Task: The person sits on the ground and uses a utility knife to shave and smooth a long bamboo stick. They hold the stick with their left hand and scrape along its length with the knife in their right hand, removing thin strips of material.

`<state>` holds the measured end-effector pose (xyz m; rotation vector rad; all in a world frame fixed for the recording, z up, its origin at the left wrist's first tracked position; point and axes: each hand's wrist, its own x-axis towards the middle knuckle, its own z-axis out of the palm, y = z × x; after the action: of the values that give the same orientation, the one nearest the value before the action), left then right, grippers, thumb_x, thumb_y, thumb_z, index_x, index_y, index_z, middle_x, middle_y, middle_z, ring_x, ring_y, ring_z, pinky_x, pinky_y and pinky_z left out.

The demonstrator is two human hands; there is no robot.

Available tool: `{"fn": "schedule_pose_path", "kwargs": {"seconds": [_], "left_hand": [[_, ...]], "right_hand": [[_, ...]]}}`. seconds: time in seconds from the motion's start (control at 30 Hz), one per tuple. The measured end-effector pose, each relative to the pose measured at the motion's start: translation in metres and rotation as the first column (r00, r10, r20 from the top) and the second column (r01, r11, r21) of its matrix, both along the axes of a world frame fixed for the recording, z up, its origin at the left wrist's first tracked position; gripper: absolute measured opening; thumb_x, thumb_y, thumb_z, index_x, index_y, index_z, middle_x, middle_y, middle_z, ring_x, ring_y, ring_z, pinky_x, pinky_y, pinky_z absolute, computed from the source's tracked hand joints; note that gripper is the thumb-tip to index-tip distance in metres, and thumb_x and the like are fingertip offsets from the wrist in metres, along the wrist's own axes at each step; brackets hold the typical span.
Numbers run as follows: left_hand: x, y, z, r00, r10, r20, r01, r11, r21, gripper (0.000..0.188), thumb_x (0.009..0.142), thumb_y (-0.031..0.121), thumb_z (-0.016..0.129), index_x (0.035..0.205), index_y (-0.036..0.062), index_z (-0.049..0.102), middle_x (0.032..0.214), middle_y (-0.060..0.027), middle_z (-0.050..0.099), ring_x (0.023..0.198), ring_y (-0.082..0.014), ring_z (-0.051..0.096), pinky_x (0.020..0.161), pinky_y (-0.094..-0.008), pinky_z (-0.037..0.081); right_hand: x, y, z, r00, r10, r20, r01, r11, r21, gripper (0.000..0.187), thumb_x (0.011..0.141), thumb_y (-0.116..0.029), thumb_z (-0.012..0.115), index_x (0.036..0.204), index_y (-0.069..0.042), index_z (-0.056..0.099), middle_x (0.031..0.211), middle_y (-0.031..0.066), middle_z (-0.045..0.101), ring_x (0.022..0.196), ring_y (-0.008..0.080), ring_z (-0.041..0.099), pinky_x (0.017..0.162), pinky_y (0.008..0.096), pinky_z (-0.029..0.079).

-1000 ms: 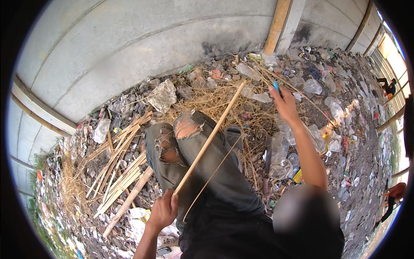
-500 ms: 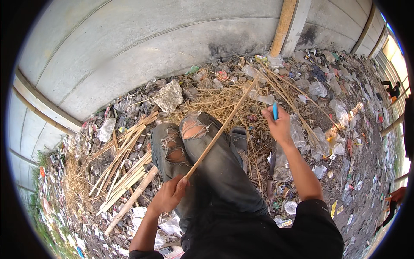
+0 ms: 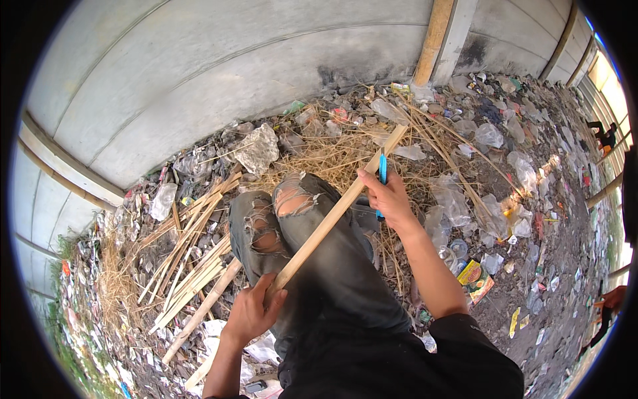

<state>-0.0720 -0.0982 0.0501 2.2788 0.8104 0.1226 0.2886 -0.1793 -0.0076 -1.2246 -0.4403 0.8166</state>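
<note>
A long, flat bamboo strip (image 3: 325, 224) slants across my knees, its broad pale face turned up. My left hand (image 3: 251, 314) is closed around its lower part, and the strip's tail seems to come out again below that wrist. Near the strip's far end, my right hand (image 3: 389, 198) is closed on a blue utility knife (image 3: 382, 174). The knife stands along the strip's right edge, with the thumb and fingertips at the bamboo. Whether the blade touches the strip I cannot tell. My knees show through torn dark jeans (image 3: 325, 279).
Several split bamboo strips (image 3: 199, 272) lie at my left, beside a rounder pole (image 3: 201, 311). Dry shavings (image 3: 332, 154) and a pale rock (image 3: 258, 149) lie ahead, before a concrete wall (image 3: 266, 60). Plastic litter covers the ground; a yellow packet (image 3: 473, 276) lies right of my arm.
My right hand has moved left with the knife, from beside the strip to its far part. The strip now shows its broad face, and my left hand grips it partway along.
</note>
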Motion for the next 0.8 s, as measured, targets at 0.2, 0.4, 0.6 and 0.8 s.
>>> {"fn": "schedule_pose_path", "kwargs": {"seconds": [0.2,0.4,0.6,0.8], "left_hand": [[-0.09,0.007,-0.008,0.996,0.091,0.018,-0.093,0.989,0.113,0.053,0.087,0.015,0.082,0.137,0.0029,0.068,0.072,-0.0147,0.069,0.058,-0.029,0.066,0.055,-0.0409,0.049],[-0.129,-0.003,-0.02,0.989,0.147,-0.021,-0.132,0.937,0.324,0.055,0.079,0.013,0.088,0.131,0.007,0.074,0.065,-0.0097,0.06,0.051,-0.023,0.055,0.05,-0.0389,0.044],[-0.134,0.0,-0.027,0.988,0.152,-0.041,-0.119,0.891,0.437,0.053,0.08,0.017,0.089,0.131,0.0133,0.076,0.063,-0.0067,0.055,0.049,-0.0222,0.053,0.048,-0.0404,0.042],[-0.14,0.002,-0.038,0.987,0.153,-0.057,-0.095,0.823,0.56,0.048,0.081,0.022,0.089,0.127,0.0184,0.077,0.062,-0.003,0.052,0.045,-0.0228,0.05,0.046,-0.0413,0.04]], "right_hand": [[0.019,-0.012,-0.01,0.978,-0.051,0.201,0.066,0.996,-0.066,0.035,0.104,-0.037,0.07,0.098,-0.003,0.062,0.067,-0.0051,0.047,0.054,0.0068,0.045,0.05,0.0272,0.036],[0.03,-0.033,-0.009,0.815,-0.068,0.576,0.247,0.939,-0.239,0.047,0.112,-0.044,0.05,0.107,0.001,0.063,0.083,0.0094,0.065,0.072,0.0211,0.064,0.075,0.0386,0.053],[0.076,-0.048,-0.019,0.611,-0.048,0.79,0.424,0.863,-0.276,0.048,0.113,-0.043,0.048,0.095,-0.003,0.066,0.076,0.0061,0.061,0.063,0.0148,0.055,0.062,0.0352,0.046],[0.076,-0.033,0.005,0.587,0.031,0.809,0.513,0.759,-0.401,0.061,0.113,-0.047,0.044,0.088,0.005,0.065,0.074,0.0246,0.063,0.071,0.0444,0.06,0.07,0.0522,0.047]]}}
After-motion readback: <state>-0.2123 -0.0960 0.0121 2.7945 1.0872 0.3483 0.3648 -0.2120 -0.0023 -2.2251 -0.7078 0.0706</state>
